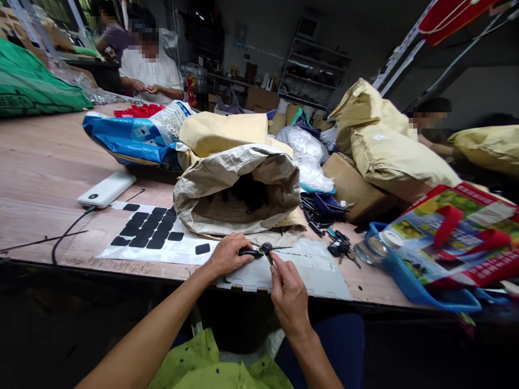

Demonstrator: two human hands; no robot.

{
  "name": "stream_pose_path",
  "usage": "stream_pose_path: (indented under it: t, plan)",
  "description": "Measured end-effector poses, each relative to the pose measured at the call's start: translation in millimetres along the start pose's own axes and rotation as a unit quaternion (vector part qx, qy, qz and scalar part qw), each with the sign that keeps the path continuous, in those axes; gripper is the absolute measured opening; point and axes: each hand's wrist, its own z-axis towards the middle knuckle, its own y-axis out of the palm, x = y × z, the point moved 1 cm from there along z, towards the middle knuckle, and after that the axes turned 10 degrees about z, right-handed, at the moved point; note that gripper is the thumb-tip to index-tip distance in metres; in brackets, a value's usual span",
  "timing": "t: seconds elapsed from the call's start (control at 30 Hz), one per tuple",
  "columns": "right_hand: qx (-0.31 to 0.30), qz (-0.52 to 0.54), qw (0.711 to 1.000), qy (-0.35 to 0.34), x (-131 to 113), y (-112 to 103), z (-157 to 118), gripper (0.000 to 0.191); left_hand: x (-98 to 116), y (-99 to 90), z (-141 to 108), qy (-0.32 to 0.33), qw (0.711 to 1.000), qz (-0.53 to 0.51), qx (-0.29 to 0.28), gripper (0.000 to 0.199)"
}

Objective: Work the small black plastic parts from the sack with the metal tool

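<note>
Slim black cylindrical piece (248, 252) was pinched in left grip (230, 256), small round-headed dark piece (266, 247) in right grip (289, 292), above flat grey board (318, 270); handling was judged unfinished, completed output unclear.

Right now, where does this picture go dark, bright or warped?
All in the head view: the sheet looks bright; the sack sinks into near-black inside; the shelves behind are dim; the printed bag at right looks stretched, perhaps by a wide lens; the black part is too small and dark for fine detail.
</note>
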Motion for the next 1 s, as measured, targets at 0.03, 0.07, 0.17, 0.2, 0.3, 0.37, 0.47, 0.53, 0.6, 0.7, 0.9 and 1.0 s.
stream_pose_path:
  t: [0.03, 0.07, 0.17, 0.2, 0.3, 0.37, 0.47, 0.53, 0.6, 0.7, 0.9, 1.0]
  plan:
    - [-0.008, 0.002, 1.000, 0.001, 1.0, -1.1, 0.1, 0.037, 0.0, 0.0, 0.1, -0.004, 1.000, -0.001, 0.000, 0.013]
    - [-0.012, 0.004, 1.000, 0.002, 2.5, -2.7, 0.8, 0.037, 0.1, 0.0, 0.1, -0.006, 1.000, -0.002, 0.000, 0.013]
    - [0.016, -0.001, 1.000, 0.006, 13.1, -12.3, 8.7, 0.037, 0.5, 0.0, 0.1, -0.002, 1.000, 0.005, -0.005, 0.014]
    - [0.028, -0.010, 0.999, 0.010, 19.7, -16.9, 13.2, 0.036, 0.6, 0.1, 0.0, 0.001, 1.000, 0.011, -0.006, 0.016]
    - [0.043, -0.073, 0.996, 0.033, 48.4, -30.8, 30.4, 0.035, 0.1, 0.6, -0.5, 0.009, 1.000, 0.029, -0.005, 0.032]
    - [0.042, -0.134, 0.989, 0.049, 70.8, -37.0, 41.9, 0.033, -0.7, 1.5, -0.6, 0.014, 0.999, 0.036, -0.010, 0.036]
    - [0.032, -0.201, 0.978, 0.046, 96.3, -38.8, 53.9, 0.033, -1.7, 2.4, -0.3, 0.017, 0.999, 0.041, -0.018, 0.023]
    - [0.039, -0.238, 0.970, 0.039, 103.4, -36.2, 56.6, 0.032, -1.9, 2.3, 0.0, 0.017, 0.999, 0.042, -0.022, 0.019]
    - [0.049, -0.268, 0.962, 0.036, 103.5, -32.6, 55.3, 0.032, -1.9, 1.7, 0.2, 0.018, 0.999, 0.043, -0.026, 0.019]
    - [0.051, -0.280, 0.958, 0.040, 99.6, -27.6, 50.9, 0.032, -2.4, 1.1, 0.4, 0.024, 0.998, 0.043, -0.026, 0.019]
    - [0.051, -0.077, 0.985, 0.146, 106.6, -50.2, 76.1, 0.038, -3.3, 0.8, 0.7, 0.029, 0.999, 0.038, -0.025, 0.021]
    - [0.165, 0.000, 0.974, 0.155, 99.6, -100.0, 113.1, 0.065, -1.5, -0.9, 0.9, 0.027, 0.999, 0.042, -0.020, 0.020]
